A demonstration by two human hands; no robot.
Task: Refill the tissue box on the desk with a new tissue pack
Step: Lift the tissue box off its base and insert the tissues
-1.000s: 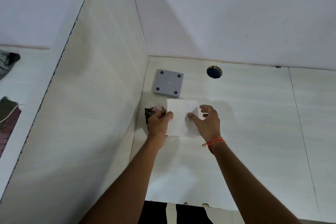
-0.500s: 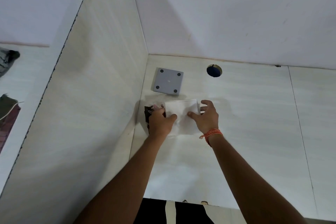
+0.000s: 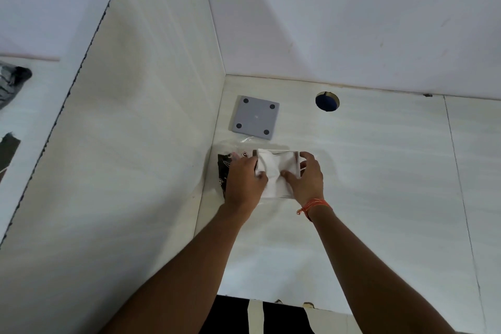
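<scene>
Left hand (image 3: 244,183): lower than a second ago, fingers pressing the white tissues (image 3: 273,173) down into the box.
Right hand (image 3: 307,179): thumb on the tissues, fingers curled over the box's right wall; orange thread (image 3: 314,205) at the wrist.
Tissue box (image 3: 296,161): white, open-topped, on the desk (image 3: 379,184) near the left partition; its rim now shows, where the sheet stood above before.
Wrapper (image 3: 225,168): dark, beside the left hand.
Grey square lid (image 3: 254,117): unmoved, beyond the box.
Cable hole (image 3: 327,101): farthest back.

White open-topped tissue box (image 3: 294,171) upright on the pale desk (image 3: 379,198), stack of white tissues (image 3: 273,171) partly inside it, creased at centre, black printed tissue wrapper (image 3: 223,171) just beside at nine o'clock
</scene>
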